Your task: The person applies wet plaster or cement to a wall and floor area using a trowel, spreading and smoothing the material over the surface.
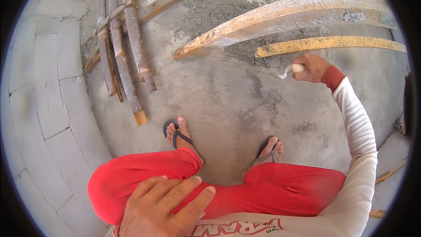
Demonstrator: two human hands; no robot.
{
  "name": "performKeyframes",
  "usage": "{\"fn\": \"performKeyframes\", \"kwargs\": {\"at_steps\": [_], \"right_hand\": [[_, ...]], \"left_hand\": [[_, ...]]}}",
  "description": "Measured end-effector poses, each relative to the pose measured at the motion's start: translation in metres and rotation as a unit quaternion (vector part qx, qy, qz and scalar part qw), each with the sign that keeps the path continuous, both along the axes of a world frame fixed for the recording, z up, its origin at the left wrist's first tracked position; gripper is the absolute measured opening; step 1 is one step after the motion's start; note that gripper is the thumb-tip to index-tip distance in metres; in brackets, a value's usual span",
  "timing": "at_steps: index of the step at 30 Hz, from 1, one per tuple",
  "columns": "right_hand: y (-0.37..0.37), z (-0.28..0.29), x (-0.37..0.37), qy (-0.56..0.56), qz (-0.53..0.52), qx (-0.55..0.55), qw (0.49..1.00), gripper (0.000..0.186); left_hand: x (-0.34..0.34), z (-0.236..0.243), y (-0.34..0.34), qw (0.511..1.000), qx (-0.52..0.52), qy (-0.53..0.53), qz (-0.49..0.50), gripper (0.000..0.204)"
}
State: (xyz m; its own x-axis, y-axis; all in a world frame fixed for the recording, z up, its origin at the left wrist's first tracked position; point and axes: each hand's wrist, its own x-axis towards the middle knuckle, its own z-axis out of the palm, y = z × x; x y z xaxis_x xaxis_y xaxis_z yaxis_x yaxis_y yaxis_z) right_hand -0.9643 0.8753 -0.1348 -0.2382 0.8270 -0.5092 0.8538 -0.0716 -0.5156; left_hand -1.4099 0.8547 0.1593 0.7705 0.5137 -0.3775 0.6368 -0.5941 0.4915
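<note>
I squat on smeared grey concrete (pixel 210 105) in red trousers and flip-flops. My right hand (pixel 310 67) grips the pale handle of a trowel (pixel 283 72), whose thin, faint blade stretches left over the concrete, just in front of two weathered timber boards. My left hand (pixel 169 204) lies at the bottom, near my left thigh, palm down with fingers loosely spread and holding nothing.
Three long poles (pixel 131 26), joined by a crosspiece, lie at upper left with a plank under them. A pale block wall (pixel 61 105) runs along the left. A large curved-looking board (pixel 280 19) and a narrower one (pixel 329 44) lie ahead right, with rough mortar between.
</note>
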Motion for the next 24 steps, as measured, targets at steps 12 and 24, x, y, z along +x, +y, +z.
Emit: {"fn": "performKeyframes", "kwargs": {"at_steps": [12, 24], "right_hand": [[-0.064, -0.014, 0.038, -0.025, -0.086, -0.071, 0.993, 0.021], [-0.084, -0.043, -0.031, -0.060, 0.126, -0.119, 0.983, 0.020]], "left_hand": [[-0.017, -0.004, -0.011, 0.998, 0.022, 0.028, -0.054, 0.055], [-0.022, -0.002, -0.018, 0.998, 0.022, 0.016, -0.063, 0.053]]}}
